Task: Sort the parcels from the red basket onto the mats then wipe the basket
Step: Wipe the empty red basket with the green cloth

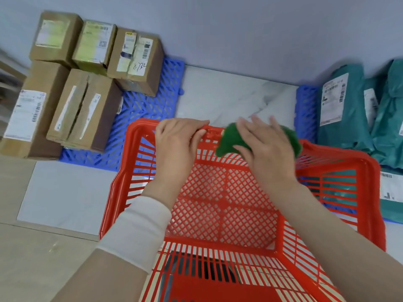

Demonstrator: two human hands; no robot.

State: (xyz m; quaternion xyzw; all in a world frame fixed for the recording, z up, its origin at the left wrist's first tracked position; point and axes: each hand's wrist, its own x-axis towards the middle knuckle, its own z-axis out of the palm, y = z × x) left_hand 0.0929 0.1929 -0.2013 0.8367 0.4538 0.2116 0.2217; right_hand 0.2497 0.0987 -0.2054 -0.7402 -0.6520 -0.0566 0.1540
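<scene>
While the red slatted plastic basket [340,159] is set on the floor between two mats, its far rim is held by the left grip [176,140], whose fingers [201,130] are curled over the rim's edge and closed on it. A dark green cloth [227,139] is pressed against the same far rim, just to the right, by the right grip [267,144]; its fingers are spread and fairly straight on top of the cloth rather than wrapped round it. The basket's mesh bottom is seen between the two forearms, and a cream knitted sleeve [139,225] covers the left one. A dark shape behind the near slats cannot be made out. To the left, a blue perforated plastic mat [152,105] is partly covered by the basket's far left corner in this view, and five brown cardboard boxes with white shipping labels [82,110] are packed closely together on and beside it, three at the back and two larger ones in front. To the right, a second blue plastic mat [306,110] carries teal plastic mailer bags with white labels [342,105], overlapping one another and showing through the basket's right wall. White marbled floor tile [229,94] is seen between the mats, beige floor tile [21,236] lies nearer on the left, and a plain grey wall [239,29] runs behind everything.
</scene>
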